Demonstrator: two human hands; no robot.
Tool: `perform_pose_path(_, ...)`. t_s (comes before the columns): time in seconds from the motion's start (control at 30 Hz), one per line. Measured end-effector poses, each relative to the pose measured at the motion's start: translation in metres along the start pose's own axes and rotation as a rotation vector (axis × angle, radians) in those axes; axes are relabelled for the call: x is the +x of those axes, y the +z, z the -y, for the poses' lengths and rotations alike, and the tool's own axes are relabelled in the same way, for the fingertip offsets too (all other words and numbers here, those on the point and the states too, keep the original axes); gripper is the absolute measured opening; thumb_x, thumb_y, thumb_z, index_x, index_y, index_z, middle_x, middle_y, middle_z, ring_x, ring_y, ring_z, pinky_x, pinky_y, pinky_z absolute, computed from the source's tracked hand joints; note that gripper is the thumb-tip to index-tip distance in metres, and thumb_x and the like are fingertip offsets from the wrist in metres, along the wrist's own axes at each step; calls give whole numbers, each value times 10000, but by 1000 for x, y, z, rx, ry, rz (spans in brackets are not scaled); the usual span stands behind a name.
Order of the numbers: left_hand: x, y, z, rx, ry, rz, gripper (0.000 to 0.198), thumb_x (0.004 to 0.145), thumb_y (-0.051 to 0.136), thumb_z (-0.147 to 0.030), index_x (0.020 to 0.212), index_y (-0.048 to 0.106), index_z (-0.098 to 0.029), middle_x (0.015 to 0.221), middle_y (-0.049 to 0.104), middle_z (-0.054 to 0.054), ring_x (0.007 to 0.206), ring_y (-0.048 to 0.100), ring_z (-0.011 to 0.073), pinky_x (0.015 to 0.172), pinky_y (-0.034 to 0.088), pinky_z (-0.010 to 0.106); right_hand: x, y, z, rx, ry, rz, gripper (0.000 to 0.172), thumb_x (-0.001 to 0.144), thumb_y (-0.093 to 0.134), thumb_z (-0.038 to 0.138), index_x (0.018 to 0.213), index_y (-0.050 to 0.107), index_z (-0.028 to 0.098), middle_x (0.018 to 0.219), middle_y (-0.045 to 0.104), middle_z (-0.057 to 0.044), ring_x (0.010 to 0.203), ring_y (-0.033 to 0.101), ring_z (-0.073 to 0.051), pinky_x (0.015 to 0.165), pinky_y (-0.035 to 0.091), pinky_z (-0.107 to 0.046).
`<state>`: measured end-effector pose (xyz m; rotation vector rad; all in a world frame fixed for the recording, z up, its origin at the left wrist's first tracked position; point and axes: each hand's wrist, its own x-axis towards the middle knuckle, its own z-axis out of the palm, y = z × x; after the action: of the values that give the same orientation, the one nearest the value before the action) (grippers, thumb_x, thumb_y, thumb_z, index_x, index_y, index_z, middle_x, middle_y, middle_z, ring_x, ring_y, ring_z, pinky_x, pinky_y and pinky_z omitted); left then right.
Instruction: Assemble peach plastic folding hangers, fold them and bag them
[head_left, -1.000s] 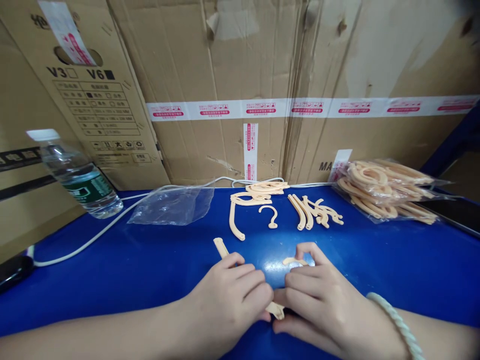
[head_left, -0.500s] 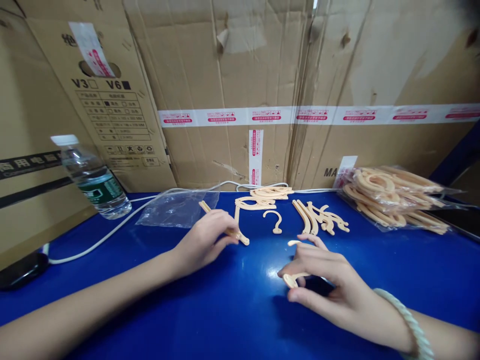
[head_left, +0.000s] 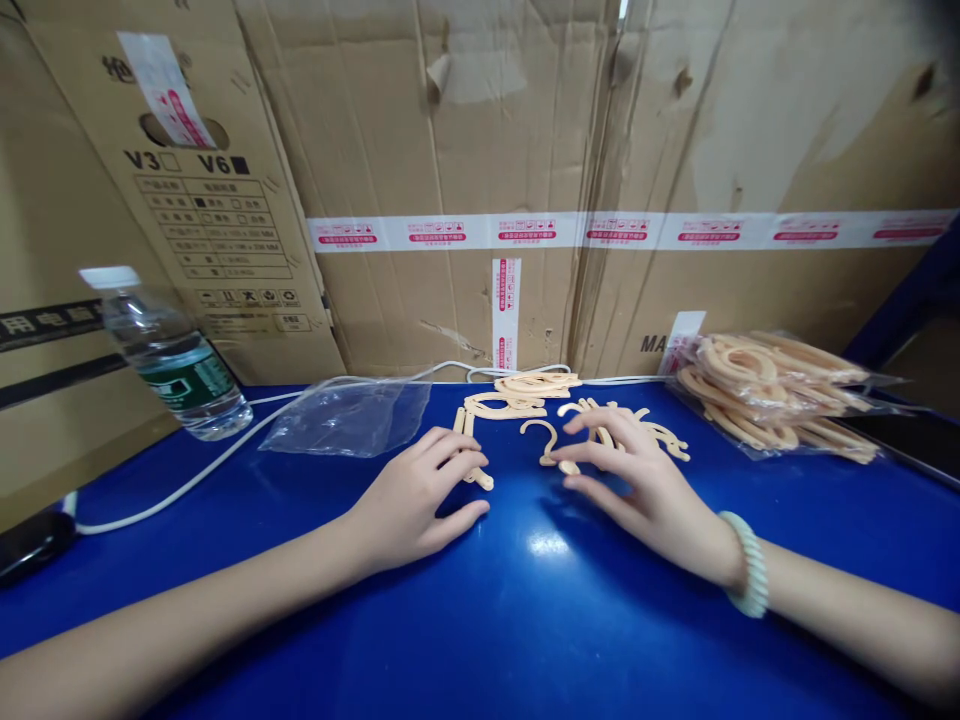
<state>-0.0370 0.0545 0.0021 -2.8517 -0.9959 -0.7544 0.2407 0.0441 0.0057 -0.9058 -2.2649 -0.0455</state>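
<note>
My left hand (head_left: 416, 495) lies flat on the blue table (head_left: 525, 620), its fingertips resting on long peach-coloured plastic strips (head_left: 474, 470); the thumb is spread apart from them. My right hand (head_left: 637, 480), with a pale bead bracelet on its wrist, pinches a small curved peach piece (head_left: 568, 467) between thumb and fingers. A small hook-shaped piece (head_left: 541, 432) lies between the two hands. Behind them are a stack of curved pieces (head_left: 536, 385) and a fan of long pieces (head_left: 664, 435), partly hidden by my right fingers.
A clear bag full of the same peach parts (head_left: 772, 390) lies at the right. An empty clear bag (head_left: 349, 415), a water bottle (head_left: 176, 365) and a white cable (head_left: 187, 478) are on the left. Cardboard boxes (head_left: 465, 150) wall the back.
My hands parted from the near edge and moved forward. The left carried a straight strip to the long pieces and laid it down; the right brought its small curved piece beside the hook.
</note>
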Motion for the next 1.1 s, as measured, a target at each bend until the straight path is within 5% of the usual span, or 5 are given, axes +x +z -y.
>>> perform_pose_path(0.13, -1, 5, -2, -23, -10, 31, 266, 914, 577, -286, 1162, 623, -202, 1224, 615, 118, 1158, 533, 297, 983, 459, 465, 5, 9, -14, -81, -14, 93, 276, 900, 619, 248, 1175, 628, 223, 1212, 573, -134, 1117, 526, -283, 960, 425, -519)
perform_pose_path(0.33, -3, 8, 1, -80, 31, 30, 181, 932, 565, -245, 1087, 652, -212, 1130, 657, 95, 1073, 587, 253, 933, 492, 414, 1, 8, -12, -114, 37, 166, 206, 937, 557, 234, 1118, 643, 185, 963, 650, -92, 904, 574, -235, 843, 481, -439)
perform_pose_path(0.7, -2, 12, 1, -42, 94, -61, 132, 965, 531, -206, 980, 660, -186, 1000, 680, 67, 940, 623, 203, 834, 524, 345, 2, 9, -8, -200, -7, 210, 257, 957, 469, 165, 1156, 626, 211, 1071, 673, -95, 1033, 571, -260, 936, 432, -507)
perform_pose_path(1.0, -5, 13, 3, -23, 99, -85, 105, 928, 593, -205, 1012, 644, -169, 1021, 678, 73, 961, 631, 216, 836, 534, 354, -3, -60, -55, -156, 102, 325, 438, 915, 515, 320, 1340, 470, 224, 1257, 562, -133, 1142, 563, -291, 959, 487, -459)
perform_pose_path(1.1, -4, 12, 2, 6, 126, -100, 112, 924, 597, -205, 1022, 638, -168, 1011, 685, 70, 958, 638, 221, 827, 539, 357, -8, -77, -78, -192, 121, 431, 417, 854, 567, 304, 1263, 542, 224, 1229, 575, -136, 1132, 577, -311, 966, 484, -473)
